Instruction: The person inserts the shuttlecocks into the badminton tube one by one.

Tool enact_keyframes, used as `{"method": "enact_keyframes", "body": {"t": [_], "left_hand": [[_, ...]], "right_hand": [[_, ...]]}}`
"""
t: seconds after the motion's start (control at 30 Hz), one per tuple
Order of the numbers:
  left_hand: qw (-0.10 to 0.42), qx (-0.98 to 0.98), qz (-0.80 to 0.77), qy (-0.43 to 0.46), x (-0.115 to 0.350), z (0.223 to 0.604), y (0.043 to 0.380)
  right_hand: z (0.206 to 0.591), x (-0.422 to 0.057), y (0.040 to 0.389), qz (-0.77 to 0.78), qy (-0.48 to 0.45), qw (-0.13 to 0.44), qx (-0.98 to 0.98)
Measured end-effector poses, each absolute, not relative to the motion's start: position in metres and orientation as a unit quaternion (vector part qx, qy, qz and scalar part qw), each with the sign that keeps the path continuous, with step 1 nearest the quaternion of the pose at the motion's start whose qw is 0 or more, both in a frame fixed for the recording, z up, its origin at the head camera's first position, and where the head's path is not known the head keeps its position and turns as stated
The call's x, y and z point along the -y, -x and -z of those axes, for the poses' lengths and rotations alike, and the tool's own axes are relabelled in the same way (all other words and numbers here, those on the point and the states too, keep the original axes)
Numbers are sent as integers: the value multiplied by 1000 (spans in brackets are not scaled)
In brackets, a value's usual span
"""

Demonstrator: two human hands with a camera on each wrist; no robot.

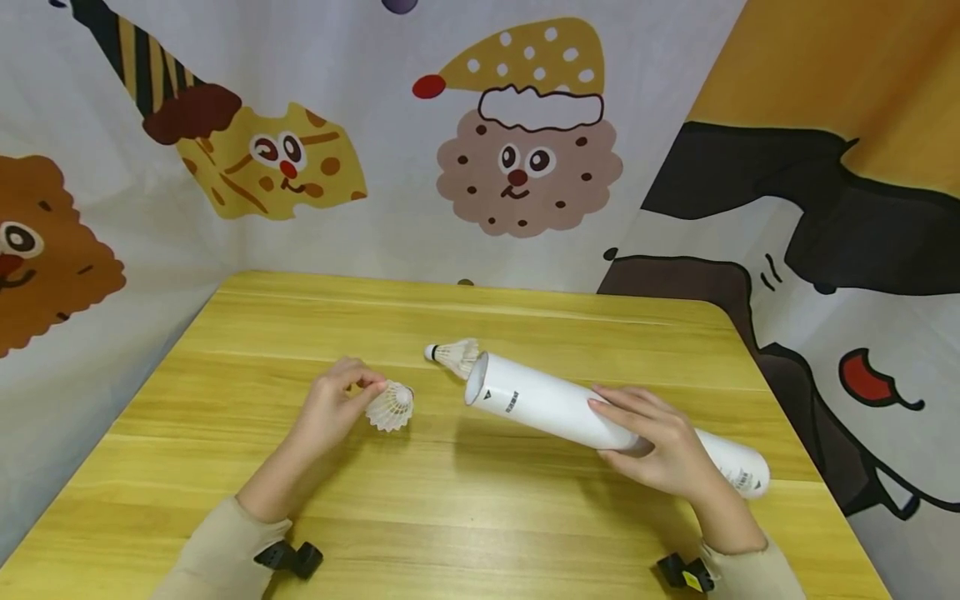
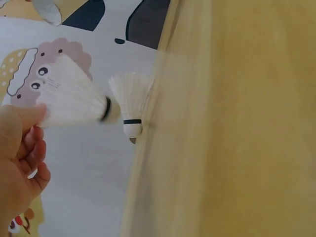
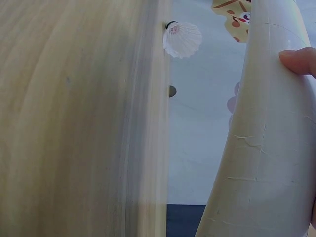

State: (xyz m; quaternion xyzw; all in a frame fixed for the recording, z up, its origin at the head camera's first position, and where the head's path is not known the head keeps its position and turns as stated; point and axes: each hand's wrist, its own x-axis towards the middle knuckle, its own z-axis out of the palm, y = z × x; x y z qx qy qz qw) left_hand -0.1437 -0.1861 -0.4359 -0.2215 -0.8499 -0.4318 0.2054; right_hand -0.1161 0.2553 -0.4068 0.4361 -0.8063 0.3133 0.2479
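My left hand (image 1: pixel 341 406) pinches a white feather shuttlecock (image 1: pixel 391 408) by its skirt's edge, above the left half of the table. In the left wrist view, the held shuttlecock (image 2: pixel 74 96) has its black-banded cork pointing right. My right hand (image 1: pixel 663 437) grips a long white shuttlecock tube (image 1: pixel 555 400) round its middle. The tube is tilted, its open mouth towards the left hand and its far end lower right. Behind the mouth a second shuttlecock (image 1: pixel 452 356) lies on its side, cork to the left, its skirt partly hidden by the tube. The tube's inside cannot be made out.
The wooden table (image 1: pixel 495 533) has its back edge against a white curtain (image 1: pixel 390 225) printed with cartoon figures. A black wrist camera (image 1: pixel 291 558) sits at the left sleeve, and another wrist camera (image 1: pixel 686 573) at the right one.
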Motion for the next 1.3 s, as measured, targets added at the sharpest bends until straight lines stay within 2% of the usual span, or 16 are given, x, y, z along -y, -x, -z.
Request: {"method": "enact_keyframes", "body": {"t": [0.27,0.47,0.57,0.87,1.3], "left_hand": [[214,832,466,214,172,420,150],[183,810,523,191,162,408,153],[161,801,549,177,153,388,148],[119,754,621,181,122,366,143],[69,740,638,202,81,371,142]], "right_hand": [[407,-255,117,-313,-441,248,804],[407,-255,117,-313,-440,247,805],[407,-255,116,-312,-439,246,806],[409,-254,117,-313,-444,244,803],[409,-255,117,-315,-446,251,799]]}}
